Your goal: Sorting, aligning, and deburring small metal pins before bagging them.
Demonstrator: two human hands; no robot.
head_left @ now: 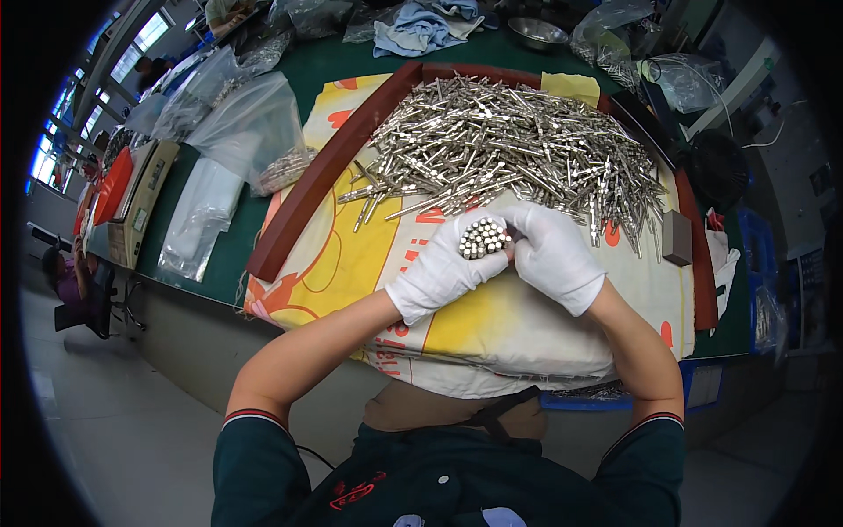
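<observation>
Both of my hands wear white gloves. My left hand [448, 268] is closed around a tight bundle of short metal pins [484, 238], their round ends facing up. My right hand [553, 255] sits right beside it, fingers curled and touching the bundle's right side. Just beyond both hands lies a large heap of loose metal pins [509, 149] on a yellow and white patterned cloth [351, 255] spread over a cushion.
A dark red wooden frame [325, 167] borders the cloth on the left, back and right. Clear plastic bags [237, 123] lie to the left on the green table [228, 255]. A small grey block [677, 237] sits at the right. Blue cloth [421, 31] and a metal bowl [537, 33] are at the back.
</observation>
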